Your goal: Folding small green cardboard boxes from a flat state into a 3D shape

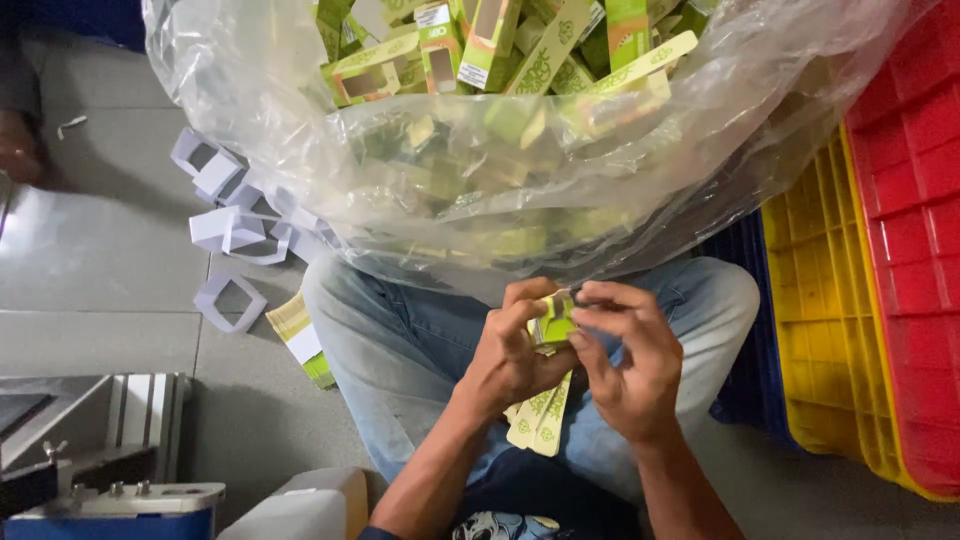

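Your left hand and right hand both have fingers curled tight on one small green carton, pinched between the fingertips over your lap; a few flat green carton blanks hang just below it, under the left palm. Just beyond the fingertips sits the clear plastic bag full of green cartons, white card inserts lie well off to your left, yellow crate off to your right

Only one view is given — a camera worn on the head, aimed steeply down over the lap. The hands are seen close, near centre; a clear plastic bag fills the frame toward 12 o'clock, stacked crates are caught at 3 o'clock.
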